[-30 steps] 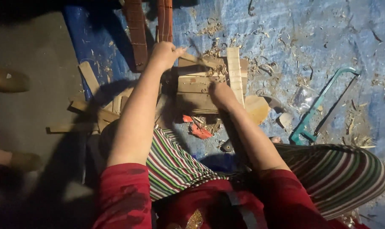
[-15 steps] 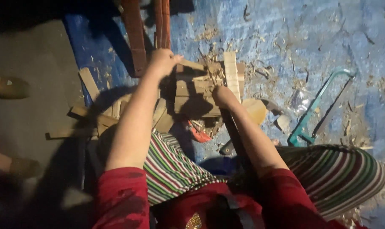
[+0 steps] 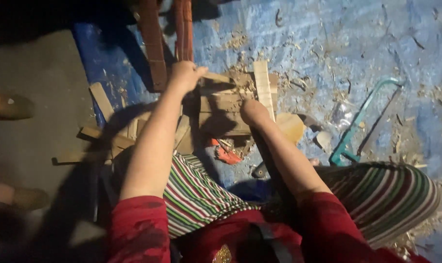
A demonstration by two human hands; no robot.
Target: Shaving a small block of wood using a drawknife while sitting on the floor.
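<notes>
Seated on the blue tarp point(image 3: 386, 44) in a striped skirt point(image 3: 196, 199) and red sleeves, the person leans over a low wooden block point(image 3: 225, 114) between the knees. The right hand point(image 3: 254, 112) rests closed on the block's near edge, though what it grips, if anything, cannot be told. The left hand point(image 3: 184, 75) is closed around a thin wood strip point(image 3: 216, 78) at the block's far side. Judging by this, steady downward pressure from the right hand and a firm, low hold on the strip would keep the work from slipping. The block is pale brown, rough and dusted with shavings. Offcuts point(image 3: 104, 141) lie to the left, a teal hacksaw point(image 3: 362, 124) to the right.
</notes>
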